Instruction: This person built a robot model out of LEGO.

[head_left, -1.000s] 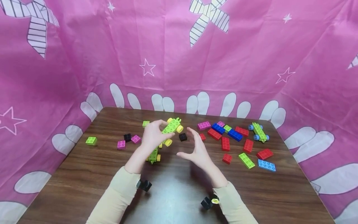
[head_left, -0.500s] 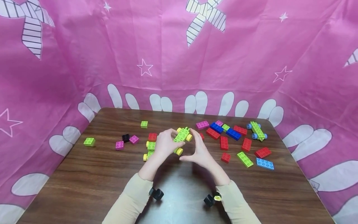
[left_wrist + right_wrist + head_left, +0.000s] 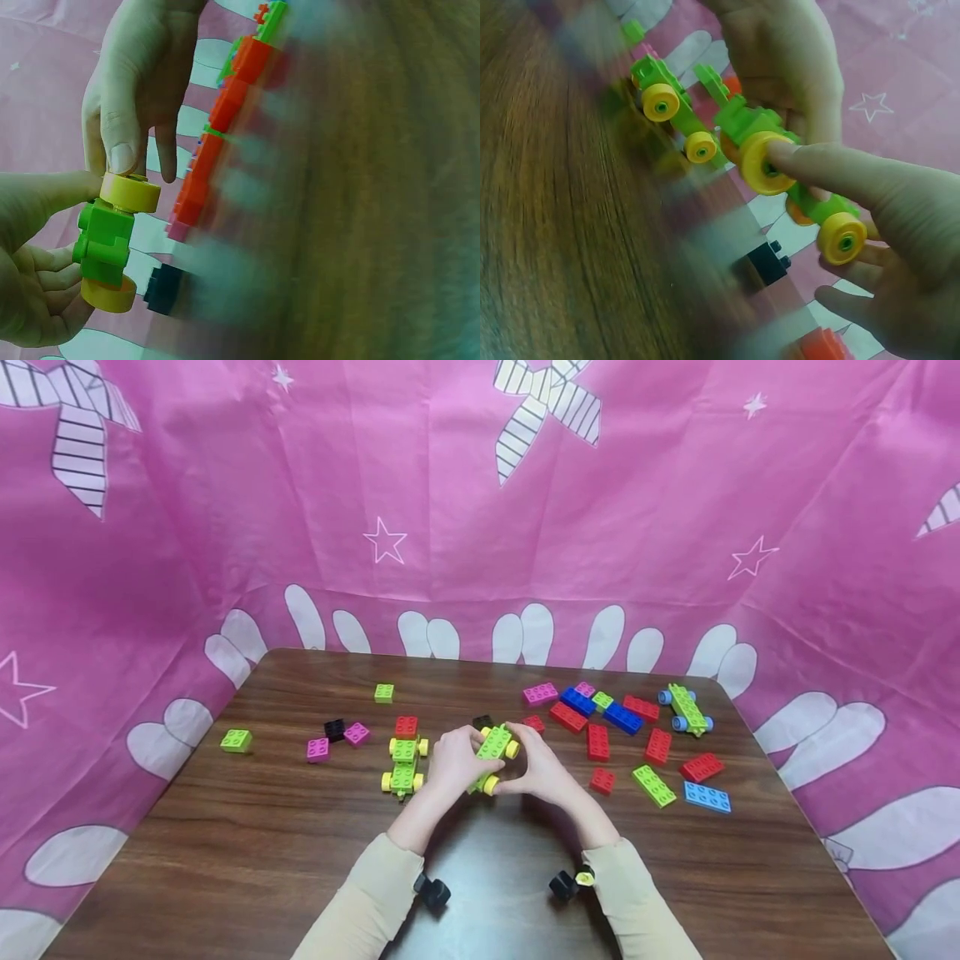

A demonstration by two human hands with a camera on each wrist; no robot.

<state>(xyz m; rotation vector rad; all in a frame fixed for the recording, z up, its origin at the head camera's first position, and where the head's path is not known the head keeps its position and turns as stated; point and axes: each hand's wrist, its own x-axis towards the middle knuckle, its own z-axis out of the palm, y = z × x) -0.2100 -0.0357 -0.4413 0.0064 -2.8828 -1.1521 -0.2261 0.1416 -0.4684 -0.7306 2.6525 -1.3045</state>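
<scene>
Both hands hold a light-green toy car base with yellow wheels (image 3: 493, 745), raised over the middle of the table. My left hand (image 3: 454, 763) grips it from the left, thumb along its near side. From the right, my right hand (image 3: 546, 770) pinches it by the wheels; in the right wrist view its thumb presses a yellow wheel (image 3: 766, 163) while its other fingers reach the far wheel. A second green car base with yellow wheels (image 3: 403, 778) stands on the table left of my left hand, a red brick (image 3: 406, 727) just behind it.
Right of the hands lie several red bricks (image 3: 597, 742), blue bricks (image 3: 622, 717) and a light-blue one (image 3: 707, 797). A green base with blue wheels (image 3: 686, 710) stands back right. Pink bricks (image 3: 318, 749), a black brick (image 3: 334, 730) and green bricks (image 3: 236, 741) lie left.
My left hand has brought the car base right and toward me, uncovering the second base. My right hand, apart from it a second ago, has closed its fingers on the wheels.
</scene>
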